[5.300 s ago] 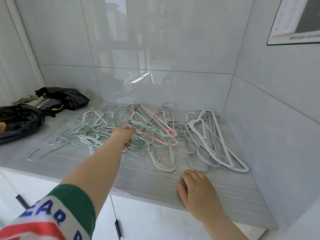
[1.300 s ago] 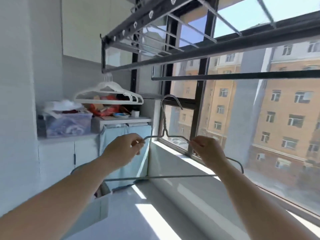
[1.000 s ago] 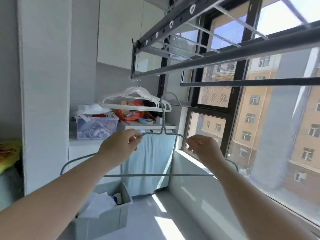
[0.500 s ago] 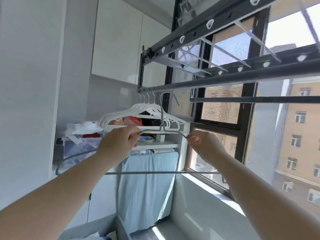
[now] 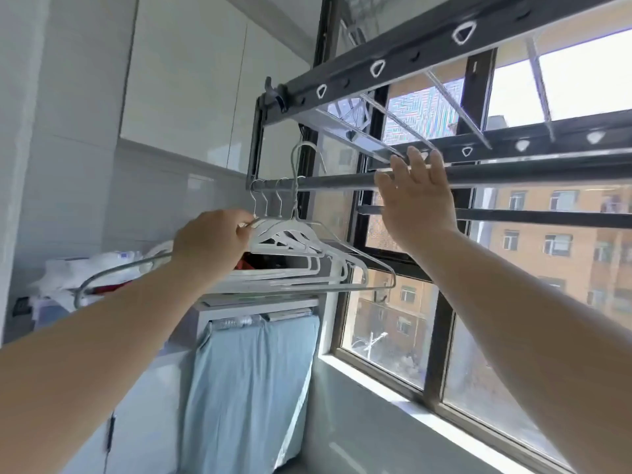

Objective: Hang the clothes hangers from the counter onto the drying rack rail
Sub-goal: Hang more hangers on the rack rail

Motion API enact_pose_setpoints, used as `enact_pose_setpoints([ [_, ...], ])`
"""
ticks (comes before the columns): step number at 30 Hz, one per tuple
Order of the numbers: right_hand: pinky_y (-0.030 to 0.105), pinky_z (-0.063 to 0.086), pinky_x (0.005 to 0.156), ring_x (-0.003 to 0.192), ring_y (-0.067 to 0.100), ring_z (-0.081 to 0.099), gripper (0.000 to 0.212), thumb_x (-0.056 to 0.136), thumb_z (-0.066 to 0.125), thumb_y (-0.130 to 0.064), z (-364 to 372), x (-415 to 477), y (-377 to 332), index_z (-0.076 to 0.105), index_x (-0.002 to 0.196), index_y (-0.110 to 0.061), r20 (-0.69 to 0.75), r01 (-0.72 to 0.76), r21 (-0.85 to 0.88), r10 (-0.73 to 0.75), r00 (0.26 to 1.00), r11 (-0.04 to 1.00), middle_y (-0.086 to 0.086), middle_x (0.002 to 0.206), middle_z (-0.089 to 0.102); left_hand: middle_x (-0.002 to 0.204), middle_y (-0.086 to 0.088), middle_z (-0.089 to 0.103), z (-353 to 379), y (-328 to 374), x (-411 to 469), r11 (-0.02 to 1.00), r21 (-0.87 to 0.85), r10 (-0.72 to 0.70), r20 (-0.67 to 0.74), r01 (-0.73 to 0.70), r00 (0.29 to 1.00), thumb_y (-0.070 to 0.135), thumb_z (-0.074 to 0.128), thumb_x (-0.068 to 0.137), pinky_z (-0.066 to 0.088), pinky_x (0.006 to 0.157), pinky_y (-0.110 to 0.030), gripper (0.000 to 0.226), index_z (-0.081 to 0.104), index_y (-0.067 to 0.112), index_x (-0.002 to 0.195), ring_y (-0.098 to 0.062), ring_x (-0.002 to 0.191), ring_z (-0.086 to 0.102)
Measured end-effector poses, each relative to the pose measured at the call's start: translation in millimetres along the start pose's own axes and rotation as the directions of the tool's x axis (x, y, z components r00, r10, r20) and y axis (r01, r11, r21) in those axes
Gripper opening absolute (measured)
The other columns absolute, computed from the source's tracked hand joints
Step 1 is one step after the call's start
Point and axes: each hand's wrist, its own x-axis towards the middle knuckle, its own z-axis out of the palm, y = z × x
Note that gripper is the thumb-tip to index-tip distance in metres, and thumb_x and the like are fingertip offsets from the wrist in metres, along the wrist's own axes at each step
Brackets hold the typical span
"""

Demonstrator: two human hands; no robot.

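Note:
A thin grey wire hanger is held up by my left hand, which pinches its left shoulder near the neck. Its hook stands above the drying rack rail, just right of the hooks hanging there. Three white plastic hangers hang from the rail's left end, right behind the wire hanger. My right hand is off the hanger, fingers spread, palm resting against the rail to the right. The counter and its hanger pile are out of view.
The dark rack frame with triangular holes runs overhead. A second bar and the window frame lie behind the rail. A cluttered shelf and a blue cloth sit below left.
I turned from the counter to the rack and raised the wire hanger toward the rail. My right hand let go of the hanger and went up onto the rail.

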Motion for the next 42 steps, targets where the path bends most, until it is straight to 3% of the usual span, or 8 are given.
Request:
enact_pose_setpoints([
  [5,0.048,0.016,0.11,0.125,0.031,0.037,0.043,0.09,0.035,-0.013,-1.4,10.4,-4.5,0.031,0.133,-0.012,0.04,-0.087,-0.033,0.088,0.995,0.996,0.01,0.134,0.043,0.093,-0.007,0.07,17.1,3.1,19.8,1.0,-0.011,-0.022,0.021,0.022,1.0,0.022,0.042,0.094,0.042,0.068,-0.03,0.025,0.061,0.019,0.109,-0.029,0.077,0.062],
  [9,0.042,0.024,0.104,0.118,0.029,0.042,0.039,0.089,0.035,-0.01,0.9,8.0,-0.7,0.036,0.128,-0.013,-0.006,-0.044,-0.004,0.044,0.999,0.999,0.009,0.128,0.048,0.101,-0.008,0.068,32.4,6.2,28.6,0.998,-0.05,-0.038,0.064,0.042,0.997,0.021,0.042,0.094,0.045,0.075,-0.034,0.026,0.059,0.017,0.112,-0.031,0.087,0.063],
  [16,0.04,0.025,0.101,0.114,0.028,0.043,0.039,0.088,0.036,-0.01,2.2,6.9,0.4,0.037,0.126,-0.013,-0.049,-0.044,-0.012,0.044,0.998,0.999,0.008,0.125,0.048,0.098,-0.01,0.068,51.9,9.6,39.9,0.997,-0.055,-0.053,0.082,0.058,0.995,0.02,0.041,0.093,0.042,0.069,-0.033,0.026,0.059,0.017,0.111,-0.032,0.087,0.062],
  [23,0.041,0.019,0.105,0.119,0.029,0.038,0.041,0.088,0.034,-0.013,3.0,8.0,-3.3,0.034,0.129,-0.013,-0.028,-0.064,-0.009,0.064,0.998,0.998,0.009,0.13,0.044,0.108,-0.006,0.064,67.4,6.3,40.3,0.999,-0.026,-0.039,0.106,0.042,0.994,0.019,0.043,0.092,0.037,0.072,-0.032,0.024,0.062,0.018,0.106,-0.029,0.097,0.057],
  [30,0.04,0.018,0.107,0.12,0.03,0.037,0.043,0.089,0.036,-0.015,3.9,9.3,-4.6,0.032,0.132,-0.013,-0.013,-0.058,0.0,0.058,0.998,0.998,0.009,0.131,0.043,0.103,-0.008,0.067,68.7,2.3,37.6,0.993,-0.09,-0.056,0.197,0.075,0.979,0.022,0.043,0.092,0.05,0.084,-0.039,0.026,0.059,0.016,0.112,-0.029,0.093,0.063],
  [35,0.045,0.007,0.113,0.128,0.028,0.03,0.048,0.09,0.035,-0.016,3.9,9.1,-6.7,0.024,0.137,-0.014,-0.004,-0.096,0.007,0.096,0.995,0.995,0.008,0.138,0.036,0.085,-0.005,0.064,65.8,2.0,38.0,0.997,-0.051,-0.044,0.222,0.056,0.974,0.031,0.044,0.092,0.043,0.071,-0.03,0.027,0.061,0.016,0.107,-0.027,0.09,0.061],
  [39,0.05,-0.01,0.111,0.139,0.028,0.009,0.056,0.091,0.029,-0.017,6.4,1.0,-15.0,0.009,0.143,-0.013,-0.001,-0.158,0.034,0.158,0.987,0.987,0.008,0.15,0.016,0.11,-0.006,0.065,59.1,-1.0,36.8,0.999,-0.016,-0.032,0.136,0.034,0.99,0.038,0.045,0.091,0.037,0.072,-0.029,0.036,0.057,0.015,0.116,-0.027,0.102,0.057],
  [42,0.049,-0.011,0.112,0.14,0.026,0.008,0.055,0.09,0.035,-0.014,9.3,-9.9,-19.7,0.018,0.142,-0.01,-0.077,-0.146,0.144,0.158,0.984,0.979,0.009,0.151,0.017,0.11,-0.005,0.065,48.1,-2.7,32.9,0.999,-0.024,0.026,-0.008,-0.026,1.0,0.042,0.046,0.089,0.038,0.072,-0.03,0.038,0.054,0.016,0.116,-0.027,0.101,0.058],
])
